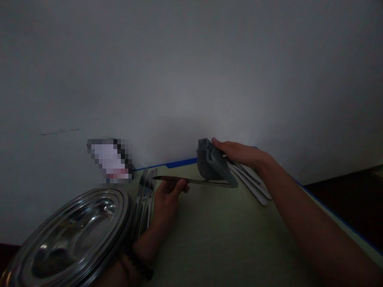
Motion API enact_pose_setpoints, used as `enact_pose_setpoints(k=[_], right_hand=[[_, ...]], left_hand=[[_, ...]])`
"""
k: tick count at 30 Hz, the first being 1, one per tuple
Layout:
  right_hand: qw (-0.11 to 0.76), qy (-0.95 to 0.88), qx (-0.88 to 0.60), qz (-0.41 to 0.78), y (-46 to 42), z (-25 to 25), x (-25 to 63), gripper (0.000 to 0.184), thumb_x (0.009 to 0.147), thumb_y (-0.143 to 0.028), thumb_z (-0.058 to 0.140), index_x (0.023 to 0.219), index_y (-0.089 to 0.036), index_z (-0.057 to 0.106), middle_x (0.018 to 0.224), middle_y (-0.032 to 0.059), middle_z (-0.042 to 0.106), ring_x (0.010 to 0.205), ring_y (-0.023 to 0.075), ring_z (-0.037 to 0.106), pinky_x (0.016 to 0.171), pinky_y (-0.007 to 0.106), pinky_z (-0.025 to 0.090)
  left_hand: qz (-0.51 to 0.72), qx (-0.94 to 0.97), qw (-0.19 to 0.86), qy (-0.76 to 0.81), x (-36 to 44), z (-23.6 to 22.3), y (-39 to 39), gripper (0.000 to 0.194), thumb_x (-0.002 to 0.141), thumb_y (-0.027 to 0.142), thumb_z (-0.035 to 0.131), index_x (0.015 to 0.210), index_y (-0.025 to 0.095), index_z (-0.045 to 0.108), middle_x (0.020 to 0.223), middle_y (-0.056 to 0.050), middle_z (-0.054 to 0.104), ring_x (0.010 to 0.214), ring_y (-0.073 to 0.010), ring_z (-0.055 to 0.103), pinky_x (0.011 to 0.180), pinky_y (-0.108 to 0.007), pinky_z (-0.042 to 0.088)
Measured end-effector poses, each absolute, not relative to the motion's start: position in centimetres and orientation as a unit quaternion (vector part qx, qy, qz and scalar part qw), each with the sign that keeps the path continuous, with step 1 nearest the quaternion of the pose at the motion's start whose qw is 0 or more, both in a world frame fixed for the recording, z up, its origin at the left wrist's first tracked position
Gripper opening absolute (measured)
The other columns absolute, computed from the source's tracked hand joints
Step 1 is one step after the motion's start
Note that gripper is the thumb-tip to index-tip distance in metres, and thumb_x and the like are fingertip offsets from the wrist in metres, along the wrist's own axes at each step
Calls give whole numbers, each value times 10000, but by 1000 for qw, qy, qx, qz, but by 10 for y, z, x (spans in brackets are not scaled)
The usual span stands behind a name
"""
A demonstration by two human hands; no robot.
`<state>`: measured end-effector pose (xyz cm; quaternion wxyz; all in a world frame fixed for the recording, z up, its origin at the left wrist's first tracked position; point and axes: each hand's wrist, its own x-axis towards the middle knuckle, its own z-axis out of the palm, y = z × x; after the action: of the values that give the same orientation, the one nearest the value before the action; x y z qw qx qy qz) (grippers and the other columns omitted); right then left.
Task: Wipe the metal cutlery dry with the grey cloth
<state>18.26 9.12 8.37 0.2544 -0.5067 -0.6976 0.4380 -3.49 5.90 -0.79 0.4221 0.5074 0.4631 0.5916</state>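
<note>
A long table knife [197, 181] is pinched between the thumb and fingers of my left hand [169, 195], held roughly level above the table. My right hand [239, 153] grips a folded grey cloth [214, 159], which meets the knife near its right end. Beneath my right hand and wrist lie several pieces of flat metal cutlery [251, 183], their far ends hidden by the hand and cloth. Several more table knives [145, 195] lie side by side just left of my left hand, partly covered by my forearm.
Stacked shiny metal oval plates [119, 207] stand at the lower left, next to the knives. Behind them a blurred-out rectangular object [109, 161] leans against the grey wall [191, 79]. Blue edging [182, 162] runs along the pale green table [203, 239] where it meets the wall.
</note>
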Motion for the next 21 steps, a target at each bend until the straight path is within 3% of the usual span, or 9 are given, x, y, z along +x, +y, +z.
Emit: enact_pose_setpoints(k=[5, 8, 13, 15, 21], right_hand=[[67, -780, -449, 431, 92, 81, 177, 516, 827, -534, 357, 1061, -152, 612, 1097, 83, 616, 937, 186, 564, 824, 292, 432], [18, -845, -383, 373, 94, 80, 181, 486, 788, -524, 449, 1082, -167, 600, 1095, 60, 621, 955, 183, 563, 839, 274, 408], [-53, -856, -391, 335, 92, 80, 176, 495, 744, -580, 470, 966, -169, 634, 895, 59, 665, 756, 178, 595, 608, 249, 426], [-46, -844, -405, 348, 90, 80, 176, 501, 772, -583, 413, 933, -169, 644, 845, 58, 665, 718, 169, 591, 573, 241, 422], [39, -794, -463, 392, 91, 81, 201, 510, 774, -573, 412, 981, -170, 645, 934, 45, 669, 779, 163, 600, 674, 241, 451]], left_hand=[[618, 435, 511, 409, -35, -11, 62, 165, 671, 275, 694, 732, 157, 597, 692, -6, 667, 600, -113, 621, 565, -211, 489], [617, 425, 522, 408, -34, -9, 62, 185, 658, 275, 711, 728, 150, 594, 689, -8, 666, 609, -114, 629, 590, -215, 506], [627, 397, 530, 409, -35, -7, 63, 244, 628, 304, 738, 752, 154, 591, 733, 1, 658, 619, -103, 624, 571, -195, 500], [643, 372, 532, 407, -35, -7, 64, 281, 605, 311, 752, 777, 161, 587, 720, 24, 638, 567, -77, 598, 515, -169, 477], [653, 384, 523, 392, -38, -7, 66, 260, 633, 318, 728, 774, 161, 576, 738, 17, 642, 445, -36, 510, 392, -143, 382]])
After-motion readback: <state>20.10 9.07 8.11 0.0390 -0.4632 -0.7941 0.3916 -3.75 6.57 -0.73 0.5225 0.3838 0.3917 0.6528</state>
